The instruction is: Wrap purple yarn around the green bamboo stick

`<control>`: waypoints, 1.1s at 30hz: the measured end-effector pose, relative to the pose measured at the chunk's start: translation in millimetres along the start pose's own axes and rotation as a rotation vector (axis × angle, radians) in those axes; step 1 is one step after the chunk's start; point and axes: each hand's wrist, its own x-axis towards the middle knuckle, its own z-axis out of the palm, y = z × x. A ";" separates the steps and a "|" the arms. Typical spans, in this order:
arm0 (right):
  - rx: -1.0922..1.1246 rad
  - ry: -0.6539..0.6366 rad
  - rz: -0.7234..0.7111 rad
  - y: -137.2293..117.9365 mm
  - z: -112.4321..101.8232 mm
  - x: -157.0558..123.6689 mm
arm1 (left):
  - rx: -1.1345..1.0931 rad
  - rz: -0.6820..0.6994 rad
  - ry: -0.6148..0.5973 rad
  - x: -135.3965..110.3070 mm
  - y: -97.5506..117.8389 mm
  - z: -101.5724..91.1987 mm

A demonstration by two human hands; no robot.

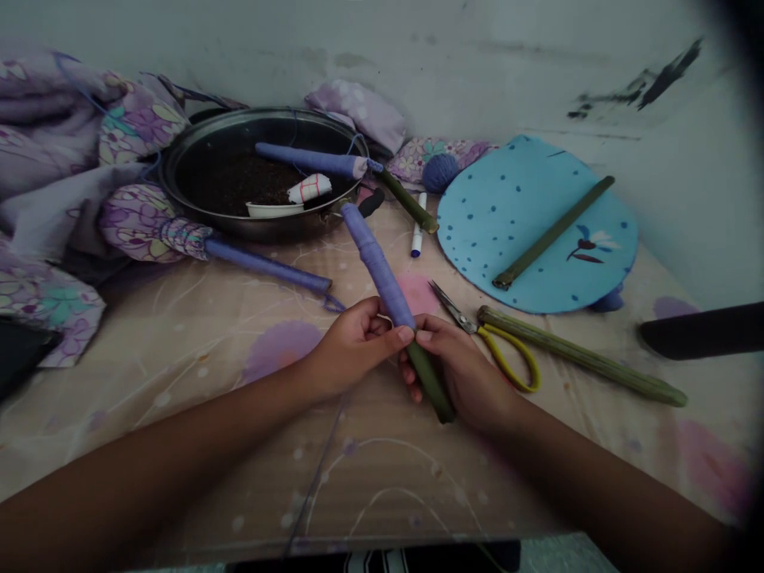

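Note:
My left hand (352, 346) and my right hand (459, 370) both grip a bamboo stick (387, 286) held tilted over the table. Purple yarn wraps its upper part (373, 255), and its lower end (430, 383) shows bare green. Close to my right hand lie yellow-handled scissors (477, 334) with their blades open. Beyond them rests a bare green bamboo stick (582, 354). A similar purple-wrapped stick (263, 265) lies to the left of my hands, with a loose loop of thread at its end.
A metal pan (263, 127) of dark soil holds another wrapped stick and a white cup. Nearby are a white marker (419, 227), a blue yarn ball (440, 173) and a round blue sheet (537, 223) bearing a stick. Floral cloth (53, 151) is heaped left; a wall stands behind.

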 end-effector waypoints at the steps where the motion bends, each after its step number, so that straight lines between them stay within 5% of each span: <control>1: 0.003 0.009 0.002 -0.6 0.3 0.0 | 0.000 0.003 -0.004 -0.1 0.0 0.0; 33: 0.181 0.002 -0.008 -3.7 2.7 6.3 | -0.153 -0.032 -0.064 2.1 2.1 -3.5</control>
